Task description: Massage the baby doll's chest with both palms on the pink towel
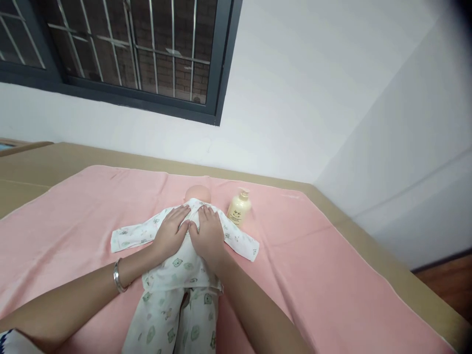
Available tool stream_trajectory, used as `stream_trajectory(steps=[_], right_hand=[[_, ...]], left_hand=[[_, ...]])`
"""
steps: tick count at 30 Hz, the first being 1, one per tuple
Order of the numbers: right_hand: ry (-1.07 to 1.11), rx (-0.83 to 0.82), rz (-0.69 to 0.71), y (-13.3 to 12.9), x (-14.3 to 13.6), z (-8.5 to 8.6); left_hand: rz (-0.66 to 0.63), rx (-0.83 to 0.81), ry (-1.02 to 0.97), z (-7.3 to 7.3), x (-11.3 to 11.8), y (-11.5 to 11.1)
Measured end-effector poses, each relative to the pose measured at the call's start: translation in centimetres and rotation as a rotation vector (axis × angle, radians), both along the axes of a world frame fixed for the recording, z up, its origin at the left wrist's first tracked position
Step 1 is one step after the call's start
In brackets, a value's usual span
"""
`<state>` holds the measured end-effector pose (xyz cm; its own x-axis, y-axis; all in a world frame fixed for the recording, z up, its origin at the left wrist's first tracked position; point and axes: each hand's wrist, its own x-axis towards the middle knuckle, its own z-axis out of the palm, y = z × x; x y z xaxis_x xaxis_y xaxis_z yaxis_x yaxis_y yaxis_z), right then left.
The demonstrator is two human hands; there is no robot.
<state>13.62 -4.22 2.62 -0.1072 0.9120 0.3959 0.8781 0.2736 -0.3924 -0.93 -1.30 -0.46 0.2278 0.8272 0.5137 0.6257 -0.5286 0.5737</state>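
Note:
A baby doll [198, 193] lies on a pink sheet, its bald head toward the wall. It wears a white top [180, 268] and matching trousers [199, 319] printed with small green figures; both sleeves spread out to the sides. My left hand [171, 231] rests flat on the left side of the doll's upper body, fingers stretched out. Flat on the right side lies my right hand [207, 233], its thumb close to the left one. Neither hand grips anything. Just beyond my right hand stands a pale yellow pump bottle [239, 206].
The pink sheet [313, 260] covers much of a tan surface [22, 194], with folds running across it. Behind is a white wall [295, 88] with a dark-framed barred window [217, 64]. A second wall meets it at the right.

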Motion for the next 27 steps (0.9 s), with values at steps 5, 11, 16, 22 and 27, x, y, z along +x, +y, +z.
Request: stream_trajectory(steps=[5, 11, 16, 22, 27], right_hand=[[0.006, 0.0, -0.002, 0.02, -0.03, -0.09], [-0.003, -0.015, 0.004, 0.49, 0.21, -0.33], [0.003, -0.029, 0.009, 0.68, 0.26, -0.1], [0.029, -0.017, 0.015, 0.72, 0.29, 0.01], [0.015, 0.009, 0.032, 0.95, 0.32, 0.07]], left_hand=[[0.006, 0.01, -0.003, 0.3, 0.2, -0.15], [0.026, 0.059, 0.021, 0.05, 0.42, 0.14], [0.032, 0.14, 0.116, 0.04, 0.51, 0.32], [0.005, 0.195, 0.174, -0.02, 0.35, 0.58], [-0.017, 0.203, 0.207, 0.14, -0.01, 0.54]])
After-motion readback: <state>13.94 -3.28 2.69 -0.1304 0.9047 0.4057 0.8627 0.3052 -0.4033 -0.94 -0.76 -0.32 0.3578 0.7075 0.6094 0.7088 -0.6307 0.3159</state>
